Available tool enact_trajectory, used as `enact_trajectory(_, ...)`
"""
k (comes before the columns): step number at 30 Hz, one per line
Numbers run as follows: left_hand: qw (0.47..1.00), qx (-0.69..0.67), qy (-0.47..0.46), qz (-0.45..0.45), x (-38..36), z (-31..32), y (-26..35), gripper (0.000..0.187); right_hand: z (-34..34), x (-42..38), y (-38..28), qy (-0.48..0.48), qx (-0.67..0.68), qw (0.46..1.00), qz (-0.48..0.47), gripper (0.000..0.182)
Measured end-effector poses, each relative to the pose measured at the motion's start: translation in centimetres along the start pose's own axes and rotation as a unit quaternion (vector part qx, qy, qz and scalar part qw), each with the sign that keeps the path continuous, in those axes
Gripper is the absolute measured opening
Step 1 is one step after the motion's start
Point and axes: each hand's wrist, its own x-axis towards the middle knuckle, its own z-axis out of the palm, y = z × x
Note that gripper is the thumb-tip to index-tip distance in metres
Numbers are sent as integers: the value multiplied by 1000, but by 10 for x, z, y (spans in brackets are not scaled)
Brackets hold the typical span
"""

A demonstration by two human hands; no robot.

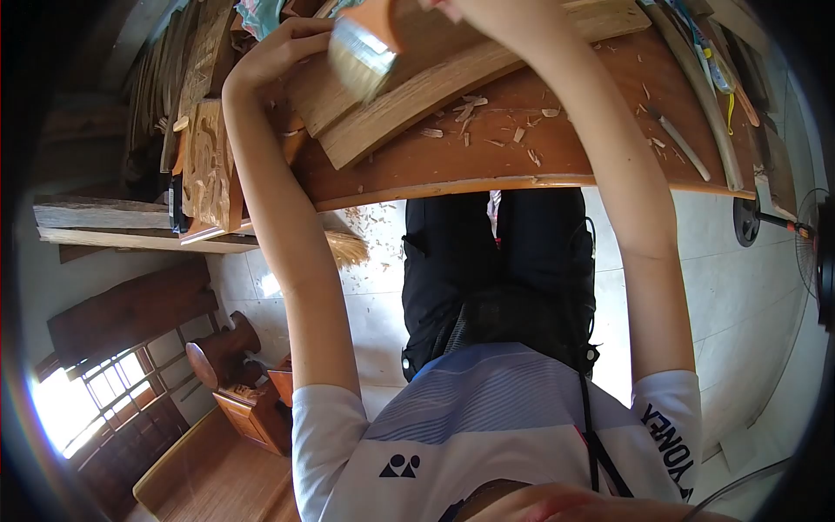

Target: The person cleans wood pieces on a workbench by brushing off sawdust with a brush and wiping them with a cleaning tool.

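Note:
A paintbrush (364, 54) with an orange handle, metal ferrule and pale bristles hangs tilted over a wooden board (417, 94). Its handle runs up toward my right hand (459, 9), whose fingers are mostly cut off by the top edge; they seem closed on the handle, though the grip itself is out of view. Beside the brush, my left hand (283, 50) reaches over the board's left end with fingers stretched out. The brush partly hides those fingertips. The board lies slanted on the brown work table (504, 157).
Wood chips (470, 109) are scattered on the table, and more lie on the floor. A carved wood panel (210, 165) stands at the left. A thin stick (684, 148) and long wood strips (709, 96) lie at right. A fan (813, 235) is at far right.

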Motion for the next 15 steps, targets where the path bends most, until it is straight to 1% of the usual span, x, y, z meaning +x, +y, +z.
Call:
enact_trajectory(1,1000,5,-18,13,1,2,1,49,-8,3,-2,43,-21,999,17,27)
enact_trajectory(2,998,36,35,46,-2,15,8,47,-19,5,-4,90,-65,994,15,26)
enact_trajectory(3,994,32,7,100,-6,25,16,48,-28,6,-5,135,-108,985,14,25)
enact_trajectory(4,987,27,-20,154,-9,33,28,49,-33,6,-5,195,-107,975,11,23)
enact_trajectory(5,986,17,-44,158,-9,33,33,51,-45,9,2,230,-94,968,-26,23)
enact_trajectory(6,984,6,-68,162,-9,34,39,53,-53,6,3,261,-160,945,-112,24)
enact_trajectory(7,982,-6,-92,165,-9,34,44,55,-57,4,4,288,-225,910,-197,25)
enact_trajectory(8,981,-21,-119,152,4,27,38,60,-59,3,5,285,-248,894,-240,31)
enact_trajectory(9,979,-38,-146,138,11,24,36,66,-51,-2,-5,252,-183,932,-188,32)
enact_trajectory(10,978,-51,-154,134,13,23,32,69,-39,-9,-16,216,-117,960,-134,33)
enact_trajectory(11,976,-65,-162,130,14,24,31,71,-31,-11,-23,178,-49,980,-80,34)
enact_trajectory(12,974,-78,-170,126,16,24,30,74,-27,-9,-21,121,-74,986,-84,35)
enact_trajectory(13,982,-78,-125,116,24,15,10,66,-21,-8,-20,88,-83,987,-106,33)
enact_trajectory(14,988,-78,-80,106,35,-2,-25,59,-11,-7,-14,61,-81,982,-156,31)
enact_trajectory(15,992,-77,-36,96,43,-16,-52,53,3,0,0,50,-70,970,-227,29)
